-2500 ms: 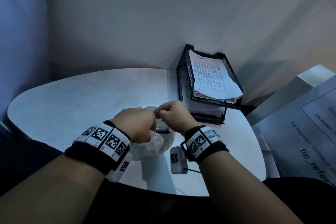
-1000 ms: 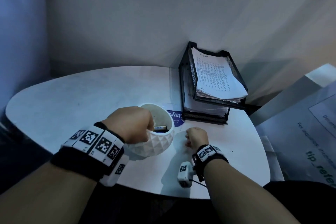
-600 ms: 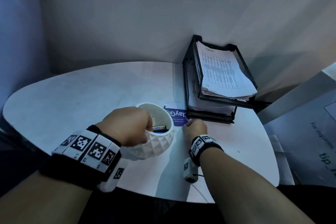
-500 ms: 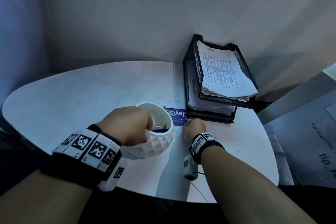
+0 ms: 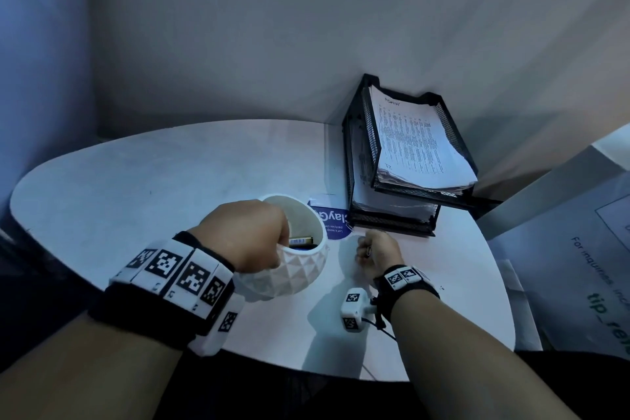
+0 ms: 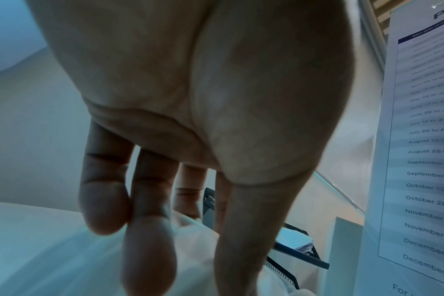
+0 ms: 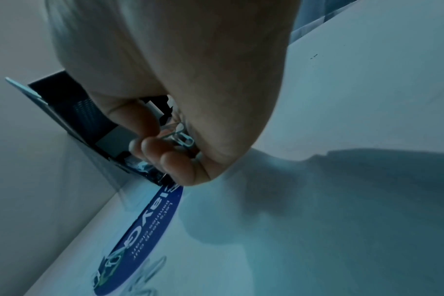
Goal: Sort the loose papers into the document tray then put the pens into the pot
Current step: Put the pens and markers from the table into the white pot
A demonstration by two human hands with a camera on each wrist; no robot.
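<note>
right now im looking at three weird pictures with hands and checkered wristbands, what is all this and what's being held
No machine here: a person is tidying a table, wearing cameras. The big picture comes from a camera on the head, looking down at both arms. The checkered bands are markers strapped on the wrists, and each wrist also carries a small camera looking along the hand; those give the two close-up pictures.

On the white table stands a black mesh document tray with two levels, papers stacked in it. Beside it lies a blue round sticker.

The left hand grips the rim of a white faceted pot, which already has a pen inside. The right hand, just in front of the tray, pinches small metal paper clips; the right wrist picture shows them best.
</note>
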